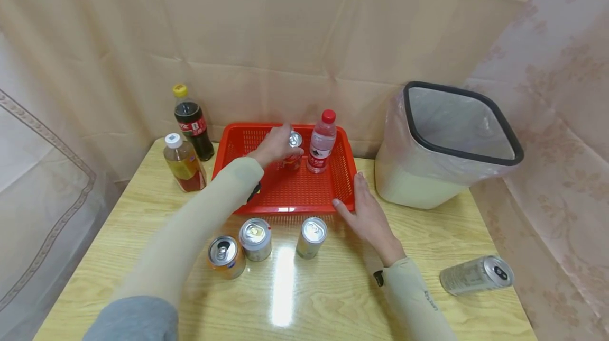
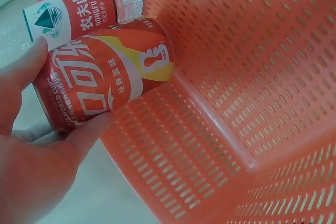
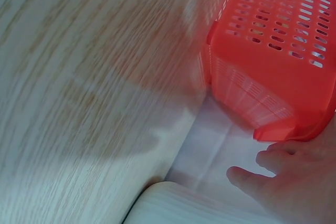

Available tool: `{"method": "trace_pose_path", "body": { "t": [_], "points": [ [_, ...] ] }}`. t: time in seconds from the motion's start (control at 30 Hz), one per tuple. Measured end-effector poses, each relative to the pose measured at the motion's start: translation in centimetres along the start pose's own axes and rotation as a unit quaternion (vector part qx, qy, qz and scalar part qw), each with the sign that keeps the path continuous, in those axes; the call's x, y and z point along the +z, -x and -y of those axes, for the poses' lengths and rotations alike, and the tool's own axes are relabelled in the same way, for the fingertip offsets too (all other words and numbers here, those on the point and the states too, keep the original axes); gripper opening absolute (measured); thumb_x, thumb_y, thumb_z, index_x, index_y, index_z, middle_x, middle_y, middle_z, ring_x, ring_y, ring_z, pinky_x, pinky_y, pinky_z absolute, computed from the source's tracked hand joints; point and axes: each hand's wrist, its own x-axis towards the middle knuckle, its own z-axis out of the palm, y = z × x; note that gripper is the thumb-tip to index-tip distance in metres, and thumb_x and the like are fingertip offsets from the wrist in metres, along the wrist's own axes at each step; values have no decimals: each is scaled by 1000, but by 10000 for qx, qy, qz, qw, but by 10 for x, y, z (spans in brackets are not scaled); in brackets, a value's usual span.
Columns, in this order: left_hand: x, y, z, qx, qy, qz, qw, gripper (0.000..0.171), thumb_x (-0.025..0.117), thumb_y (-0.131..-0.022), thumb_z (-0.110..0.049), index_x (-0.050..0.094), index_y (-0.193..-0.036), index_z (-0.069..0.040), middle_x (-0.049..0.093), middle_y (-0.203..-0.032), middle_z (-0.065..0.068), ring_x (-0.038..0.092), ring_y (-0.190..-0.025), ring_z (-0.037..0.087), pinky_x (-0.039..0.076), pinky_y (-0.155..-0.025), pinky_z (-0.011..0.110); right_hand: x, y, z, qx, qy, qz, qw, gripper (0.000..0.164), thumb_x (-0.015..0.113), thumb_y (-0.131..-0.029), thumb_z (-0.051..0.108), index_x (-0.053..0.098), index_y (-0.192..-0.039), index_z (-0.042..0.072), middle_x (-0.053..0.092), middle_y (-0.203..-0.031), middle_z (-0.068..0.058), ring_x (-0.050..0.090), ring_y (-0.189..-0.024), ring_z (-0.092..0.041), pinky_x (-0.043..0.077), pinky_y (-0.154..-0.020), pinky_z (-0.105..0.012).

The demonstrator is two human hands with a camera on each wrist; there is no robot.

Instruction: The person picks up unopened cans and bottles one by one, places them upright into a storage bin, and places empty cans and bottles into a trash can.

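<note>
My left hand (image 1: 273, 145) holds a red cola can (image 2: 105, 77) upright inside the red plastic basket (image 1: 304, 210), thumb on one side and fingers on the other. Right beside the can, a water bottle (image 1: 321, 143) with a red cap stands in the basket. At the basket's near right corner rests my right hand (image 1: 368, 217). Its fingers lie fairly straight along the outer right side, with the thumb at the front rim. In the right wrist view the fingers (image 3: 283, 156) are just by the basket's rim.
A cola bottle (image 1: 194, 124) and a tea-coloured drink bottle (image 1: 184, 164) stand left of the basket. In front are an orange can (image 1: 227, 259), a white can (image 1: 256, 240) and a silver can (image 1: 311, 238). Another can (image 1: 476, 276) lies at right, near a lined bin (image 1: 418, 172).
</note>
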Motion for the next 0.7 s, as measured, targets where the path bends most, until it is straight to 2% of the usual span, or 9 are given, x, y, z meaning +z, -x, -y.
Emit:
{"method": "trace_pose_path", "body": {
  "t": [0.33,0.47,0.7],
  "points": [
    [9,-10,5,158,-418,95,9990,66,82,-91,-24,43,-138,0,60,-121,18,61,-112,31,55,-101,43,1,0,1,-56,42,10,10000,102,46,-100,69,6,-165,1,3,-173,-15,12,-158,-36,22,-124,-54],
    [11,-12,7,197,-348,156,9991,66,82,-91,-23,42,-138,-1,59,-121,17,61,-112,31,54,-101,44,0,1,2,25,22,24,10000,102,47,-100,68,5,-165,3,2,-173,-13,11,-158,-33,22,-124,-54],
    [13,-14,4,237,-67,248,9994,74,81,-92,-22,36,-148,-3,56,-132,18,57,-125,32,49,-108,48,1,1,0,-37,67,-50,10000,100,49,-101,65,6,-165,0,4,-173,-16,13,-158,-37,23,-123,-56]
  ]
}}
